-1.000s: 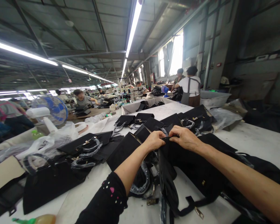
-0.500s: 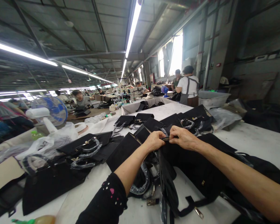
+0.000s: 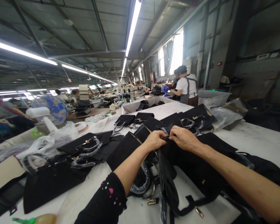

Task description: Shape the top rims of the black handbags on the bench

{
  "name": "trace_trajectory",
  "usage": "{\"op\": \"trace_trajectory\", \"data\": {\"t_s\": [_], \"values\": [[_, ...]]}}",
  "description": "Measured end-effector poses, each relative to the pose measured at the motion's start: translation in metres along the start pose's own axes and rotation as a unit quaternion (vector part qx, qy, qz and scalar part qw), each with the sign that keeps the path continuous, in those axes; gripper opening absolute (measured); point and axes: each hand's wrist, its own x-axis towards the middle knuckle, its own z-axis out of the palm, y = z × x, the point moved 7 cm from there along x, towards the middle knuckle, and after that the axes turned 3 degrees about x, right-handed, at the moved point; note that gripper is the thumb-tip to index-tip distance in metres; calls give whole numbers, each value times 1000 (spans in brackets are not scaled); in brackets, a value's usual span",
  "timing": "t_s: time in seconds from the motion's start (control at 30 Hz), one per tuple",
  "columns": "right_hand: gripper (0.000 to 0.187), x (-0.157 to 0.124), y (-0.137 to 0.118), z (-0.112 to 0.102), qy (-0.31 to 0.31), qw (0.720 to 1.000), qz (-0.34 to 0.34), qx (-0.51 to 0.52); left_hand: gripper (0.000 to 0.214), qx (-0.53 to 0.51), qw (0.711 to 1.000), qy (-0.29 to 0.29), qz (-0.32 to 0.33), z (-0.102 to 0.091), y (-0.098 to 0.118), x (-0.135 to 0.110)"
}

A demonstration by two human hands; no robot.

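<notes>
Black cloth, spotted pink and white, forms the sleeve (image 3: 102, 202) ending midway along my left forearm. My 2 arms angle inward, so left hand (image 3: 155, 140) and right hand (image 3: 184, 138) nearly meet, both pinching the upper edge of a soft black fabric bag (image 3: 193, 168) above the white tabletop (image 3: 266, 143). Beyond lie black rectangular handbags (image 3: 124, 119), then a small blue fan (image 3: 164, 89).

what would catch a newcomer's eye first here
Probably the two hands at the centre, left hand and right hand, fingertips close together on the upper edge of a black bag. Next, more black bags with plastic-wrapped handles, strewn across the white table. Farther off, the blue fan stands out at the left, and a bright strip light runs overhead.
</notes>
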Motion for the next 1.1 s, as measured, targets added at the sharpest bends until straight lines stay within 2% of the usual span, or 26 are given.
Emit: {"op": "trace_trajectory", "data": {"t_s": [0.3, 0.43, 0.53, 0.6, 0.7, 0.77, 0.93, 1.1], "values": [[12, -2, 3, 2, 18, 1000, 2, -16, 22, -2, 1000, 18, -4, 0, -1, 0], [11, -3, -1, 0, 23, 1000, 1, -2, 27, 39, 998, 39, 4, -4, 0, -1], [11, 0, 8, 1, 14, 995, 41, 86, 20, 81, 994, 71, -2, -9, 4, -3], [12, 2, 20, 4, -14, 984, 72, 163, 15, 104, 990, 94, -11, -13, 8, -4], [30, 2, 38, 9, -57, 968, 89, 227, 13, 126, 986, 109, -18, -14, 13, -5], [35, -1, 48, 10, -69, 962, 97, 246, 13, 136, 985, 109, -17, -13, 16, -5], [14, -6, 52, 8, -77, 962, 105, 242, 15, 153, 983, 106, -8, -12, 17, -7], [14, -4, 46, 0, -48, 977, 118, 168, 15, 168, 981, 94, 6, -11, 19, -6]]}}
